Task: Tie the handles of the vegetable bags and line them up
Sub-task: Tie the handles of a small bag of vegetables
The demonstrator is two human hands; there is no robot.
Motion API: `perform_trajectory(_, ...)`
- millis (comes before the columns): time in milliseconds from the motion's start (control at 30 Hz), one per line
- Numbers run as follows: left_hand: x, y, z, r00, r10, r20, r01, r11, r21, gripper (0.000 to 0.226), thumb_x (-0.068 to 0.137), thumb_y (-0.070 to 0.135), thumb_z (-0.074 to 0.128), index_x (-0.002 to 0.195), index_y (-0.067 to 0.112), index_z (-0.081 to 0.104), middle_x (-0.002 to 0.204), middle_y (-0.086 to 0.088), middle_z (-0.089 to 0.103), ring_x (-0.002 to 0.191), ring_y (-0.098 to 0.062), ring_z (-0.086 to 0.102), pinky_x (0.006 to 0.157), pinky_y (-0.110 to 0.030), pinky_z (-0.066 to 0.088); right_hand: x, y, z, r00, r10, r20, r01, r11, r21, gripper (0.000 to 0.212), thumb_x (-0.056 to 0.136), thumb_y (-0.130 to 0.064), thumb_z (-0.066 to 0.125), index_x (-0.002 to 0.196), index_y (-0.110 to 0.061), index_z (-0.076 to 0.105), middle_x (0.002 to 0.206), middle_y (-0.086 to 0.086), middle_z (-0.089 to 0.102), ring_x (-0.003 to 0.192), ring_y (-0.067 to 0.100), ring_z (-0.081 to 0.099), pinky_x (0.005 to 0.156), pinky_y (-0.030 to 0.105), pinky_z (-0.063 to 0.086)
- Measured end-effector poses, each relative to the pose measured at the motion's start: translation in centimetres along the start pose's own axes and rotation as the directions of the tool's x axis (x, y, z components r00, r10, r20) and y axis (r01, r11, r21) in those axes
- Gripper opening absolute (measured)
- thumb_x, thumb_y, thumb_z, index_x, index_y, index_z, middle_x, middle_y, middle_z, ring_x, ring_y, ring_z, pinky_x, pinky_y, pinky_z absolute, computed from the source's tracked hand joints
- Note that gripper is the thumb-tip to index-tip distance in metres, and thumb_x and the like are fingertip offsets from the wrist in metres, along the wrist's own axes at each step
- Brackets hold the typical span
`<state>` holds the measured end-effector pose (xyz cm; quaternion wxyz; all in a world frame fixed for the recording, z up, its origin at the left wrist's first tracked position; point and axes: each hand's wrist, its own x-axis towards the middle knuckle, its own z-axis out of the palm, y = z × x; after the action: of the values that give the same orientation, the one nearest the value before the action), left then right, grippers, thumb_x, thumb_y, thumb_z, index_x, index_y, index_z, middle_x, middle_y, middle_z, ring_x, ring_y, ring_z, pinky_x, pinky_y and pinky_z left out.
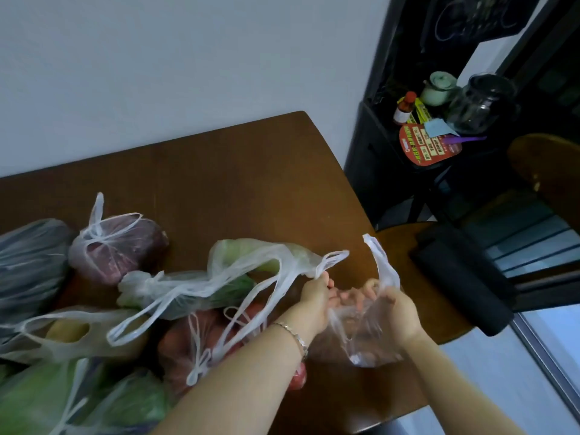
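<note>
While the left hand (317, 296) and right hand (397, 312) hold their fingers (370, 288) curled tight round the two handles (376, 255) of a clear bag (364, 340) near the table (235, 171) edge, crossing them snugly before knotting seems best. Knotted bags (116, 246) crowd alongside, their loose straps (266, 301) risking a tangle.

At the table's (235, 171) left end a dark bag (28, 265) runs off the picture edge; green bags (37, 400) at its near-left corner are cropped too. Toward its right edge the clear bag's (364, 337) contents are a blur — a red item (297, 378) hides mostly under a forearm (251, 381). Beyond the table, a red card's (430, 146) print is unreadably small.
</note>
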<state>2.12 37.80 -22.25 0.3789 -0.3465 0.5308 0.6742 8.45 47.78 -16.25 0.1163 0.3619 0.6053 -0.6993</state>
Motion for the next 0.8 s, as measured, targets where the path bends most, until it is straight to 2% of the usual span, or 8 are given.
perform_trajectory(67, -0.6, 0.1, 0.1, 0.999, 0.034, -0.004, -0.033, 0.996, 0.082, 0.036, 0.099, 0.029, 0.036, 0.068, 0.012, 0.039, 0.064, -0.007, 0.047, 0.041, -0.011, 0.051, 0.044, -0.02, 0.042, 0.3, -0.1, -0.1, 0.989, -0.052, 0.136, 0.011, 0.957, 0.291, 0.024, 0.077, -0.014, 0.055, 0.061, -0.012, 0.037, 0.045, -0.003, 0.037, 0.03, 0.009, 0.04, 0.045, 0.021, 0.039)
perform_trajectory(133, -1.1, 0.3, 0.2, 0.999, 0.05, 0.003, -0.05, 0.994, 0.093, 0.035, 0.097, 0.037, 0.039, 0.071, 0.013, 0.042, 0.058, -0.001, 0.038, 0.029, -0.006, 0.034, 0.032, -0.014, 0.03, 1.4, -0.2, -0.4, 0.993, -0.014, 0.117, -0.038, 0.899, 0.436, 0.022, 0.078, -0.023, 0.05, 0.063, -0.015, 0.036, 0.04, -0.007, 0.029, 0.031, 0.008, 0.028, 0.039, 0.02, 0.029)
perform_trajectory(267, -1.7, 0.5, 0.8, 0.992, 0.121, 0.047, -0.117, 0.989, -0.089, 0.047, 0.092, 0.056, 0.032, 0.083, 0.014, 0.049, 0.058, 0.002, 0.035, 0.035, -0.005, 0.03, 0.034, -0.014, 0.028, 4.5, 0.3, -1.0, 0.974, 0.212, -0.077, -0.183, 0.942, 0.28, 0.032, 0.091, -0.043, 0.036, 0.069, -0.021, 0.044, 0.048, -0.004, 0.031, 0.037, 0.009, 0.026, 0.033, 0.019, 0.022)
perform_trajectory(367, -1.9, -0.1, 1.3, 0.97, 0.241, 0.012, -0.241, 0.969, 0.051, 0.046, 0.097, 0.045, 0.025, 0.077, 0.015, 0.053, 0.064, 0.001, 0.044, 0.052, -0.009, 0.041, 0.049, -0.018, 0.036, 5.5, 0.3, -1.1, 0.932, 0.345, -0.112, -0.32, 0.928, 0.191, 0.042, 0.095, -0.039, 0.032, 0.067, -0.012, 0.048, 0.054, 0.002, 0.037, 0.045, 0.013, 0.032, 0.042, 0.023, 0.028)
perform_trajectory(467, -2.2, -1.3, 1.7, 0.922, 0.386, 0.019, -0.384, 0.909, 0.164, 0.041, 0.098, 0.03, 0.034, 0.067, 0.016, 0.057, 0.068, 0.0, 0.05, 0.062, -0.011, 0.046, 0.061, -0.022, 0.041, 5.9, 0.2, -0.6, 0.963, 0.237, -0.124, -0.246, 0.967, -0.063, 0.038, 0.099, -0.023, 0.033, 0.073, -0.006, 0.055, 0.058, 0.007, 0.047, 0.047, 0.017, 0.044, 0.049, 0.028, 0.041)
perform_trajectory(567, -2.7, -1.7, 1.7, 0.904, 0.426, 0.043, -0.425, 0.88, 0.212, 0.037, 0.093, 0.026, 0.05, 0.061, 0.017, 0.064, 0.064, -0.003, 0.057, 0.067, -0.019, 0.055, 0.069, -0.03, 0.046, 5.5, 0.5, 0.0, 0.995, 0.095, 0.004, -0.091, 0.969, -0.229, 0.023, 0.094, -0.007, 0.041, 0.095, 0.007, 0.059, 0.074, 0.019, 0.059, 0.053, 0.013, 0.055, 0.047, 0.016, 0.048)
perform_trajectory(667, -3.1, -1.5, 1.7, 0.926, 0.378, -0.009, -0.366, 0.903, 0.225, 0.03, 0.087, 0.027, 0.062, 0.06, 0.012, 0.064, 0.057, -0.004, 0.063, 0.058, -0.019, 0.061, 0.059, -0.026, 0.051, 4.4, 0.0, -0.2, 0.983, 0.08, 0.168, -0.041, 0.975, -0.22, 0.02, 0.093, -0.005, 0.043, 0.102, 0.002, 0.06, 0.09, 0.018, 0.063, 0.069, 0.006, 0.061, 0.063, 0.015, 0.051)
perform_trajectory(800, -3.1, -1.2, 1.9, 0.963, 0.258, -0.08, -0.23, 0.937, 0.263, 0.022, 0.08, 0.021, 0.069, 0.061, 0.012, 0.064, 0.062, -0.008, 0.063, 0.061, -0.023, 0.06, 0.067, -0.032, 0.049, 4.1, 0.4, -1.9, 0.927, -0.136, 0.348, 0.198, 0.969, -0.149, 0.014, 0.087, -0.007, 0.056, 0.099, -0.005, 0.064, 0.089, 0.013, 0.064, 0.068, 0.01, 0.067, 0.059, 0.018, 0.055)
